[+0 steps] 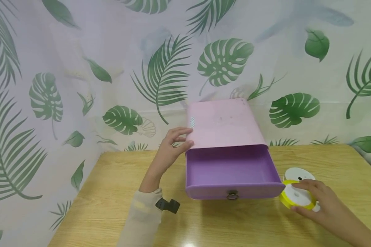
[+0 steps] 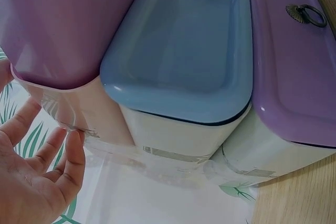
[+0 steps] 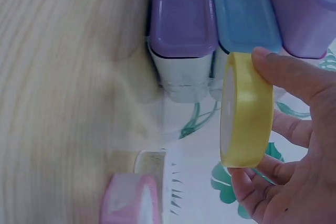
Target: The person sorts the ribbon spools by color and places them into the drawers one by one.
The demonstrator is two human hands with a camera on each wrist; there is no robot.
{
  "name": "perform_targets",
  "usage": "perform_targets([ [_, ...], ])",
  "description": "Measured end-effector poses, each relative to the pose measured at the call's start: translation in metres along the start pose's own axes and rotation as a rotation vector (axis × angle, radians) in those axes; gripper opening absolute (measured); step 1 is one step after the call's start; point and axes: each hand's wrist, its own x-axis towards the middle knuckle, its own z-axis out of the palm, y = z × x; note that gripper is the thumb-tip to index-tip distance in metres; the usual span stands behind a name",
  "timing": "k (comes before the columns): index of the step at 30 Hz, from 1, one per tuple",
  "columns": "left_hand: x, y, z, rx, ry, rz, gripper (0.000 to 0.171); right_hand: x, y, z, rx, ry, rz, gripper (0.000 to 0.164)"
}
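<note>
Pinching yellow ribbon roll [image 3: 250, 114] in right hand [image 1: 324, 202], just right of pulled-out purple drawer [image 1: 210, 192]. Touching pink casing [image 1: 225, 127] above drawer with loose fingers of left hand [image 1: 170, 148]. Leaving white-faced roll [image 1: 295, 173] lying right of drawer.

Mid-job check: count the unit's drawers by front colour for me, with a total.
Purple: 2 (open top drawer, closed bottom drawer)
Blue: 1 (closed middle drawer)
Total: 3 drawers
</note>
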Motion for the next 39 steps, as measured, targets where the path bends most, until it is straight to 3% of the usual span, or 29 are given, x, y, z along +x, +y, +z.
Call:
perform_targets([
  [9,0.001,0.001,0.001,0.001,0.001,0.0,0.041,-0.002,-0.002,-0.019,-0.008,0.007,0.032,0.058],
  [18,0.001,-0.001,-0.001,0.008,-0.01,-0.002,0.042,0.007,-0.013,-0.04,-0.013,0.116,-0.094,0.06],
  [25,0.002,0.0,-0.002,0.009,-0.01,0.008,0.042,0.016,-0.025,-0.058,-0.03,0.038,-0.027,0.056],
  [33,0.002,0.0,0.0,-0.004,-0.006,-0.007,0.042,0.024,-0.036,-0.068,-0.032,0.128,-0.121,0.062],
  [39,0.0,0.001,0.0,-0.012,-0.001,-0.012,0.043,0.031,-0.046,-0.071,-0.01,0.122,-0.126,0.06],
])
